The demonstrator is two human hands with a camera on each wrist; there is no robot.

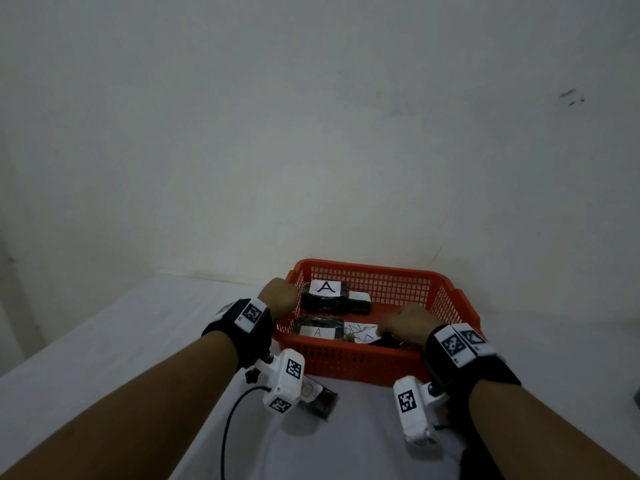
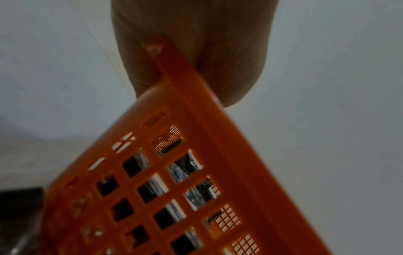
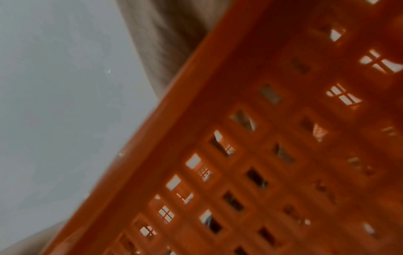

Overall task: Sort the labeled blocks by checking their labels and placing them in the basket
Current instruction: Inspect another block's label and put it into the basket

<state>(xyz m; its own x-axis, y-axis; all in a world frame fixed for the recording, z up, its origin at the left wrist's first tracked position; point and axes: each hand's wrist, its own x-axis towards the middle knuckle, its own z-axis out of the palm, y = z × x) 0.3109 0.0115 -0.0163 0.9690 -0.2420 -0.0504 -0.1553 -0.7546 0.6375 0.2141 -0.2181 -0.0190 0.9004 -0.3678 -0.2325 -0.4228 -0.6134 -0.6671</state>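
L hand (image 1: pixel 279 295) grips the basket (image 1: pixel 360 358) rim at its left far corner, thumb inside per wrist cam. R hand (image 1: pixel 410 325) is down inside the basket's right front, on a dark block (image 1: pixel 384 341); grip can't be told. Two "A" blocks (image 1: pixel 323 296) lie in the basket. One block (image 1: pixel 320 403) sits on the table (image 1: pixel 138 323) in front.

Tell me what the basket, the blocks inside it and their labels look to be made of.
Basket: moulded orange plastic, smooth, with a regular grid of holes. Blocks, such as the rear one marked A: core unseen; a glossy, crinkled black wrap, probably plastic film. Labels: matte white slips with hand-drawn letters, likely paper.
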